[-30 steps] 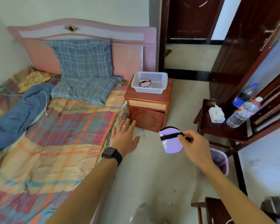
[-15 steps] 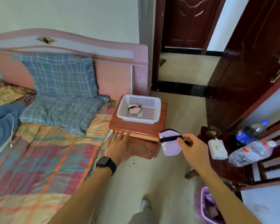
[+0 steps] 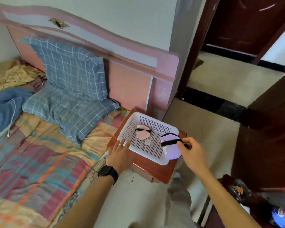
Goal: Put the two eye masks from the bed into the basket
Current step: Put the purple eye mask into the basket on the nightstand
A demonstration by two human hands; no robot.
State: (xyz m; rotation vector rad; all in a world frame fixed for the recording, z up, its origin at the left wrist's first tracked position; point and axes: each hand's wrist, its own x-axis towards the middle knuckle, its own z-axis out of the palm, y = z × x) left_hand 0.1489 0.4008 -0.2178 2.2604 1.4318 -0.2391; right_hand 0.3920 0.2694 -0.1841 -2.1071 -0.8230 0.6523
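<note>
A white perforated basket [image 3: 156,123] stands on a reddish wooden nightstand [image 3: 152,169] beside the bed. A pink eye mask [image 3: 143,132] with a black strap lies inside it, toward the far left. My right hand [image 3: 192,152] pinches the black strap of a lilac eye mask [image 3: 170,149], which hangs over the basket's right rim. My left hand [image 3: 120,153], with a ring and a black watch on its wrist, is spread flat at the basket's near left corner, fingertips touching the rim.
The bed [image 3: 36,153] with a patchwork cover, blue checked pillows [image 3: 69,89] and a pink headboard [image 3: 130,63] fills the left. A dark open door [image 3: 268,129] and a dark stool with bottles [image 3: 257,203] stand on the right. My leg shows below.
I have stepped closer to the nightstand. My right hand carried the lilac mask forward to the basket's right rim, and my left hand reached the basket's near corner.
</note>
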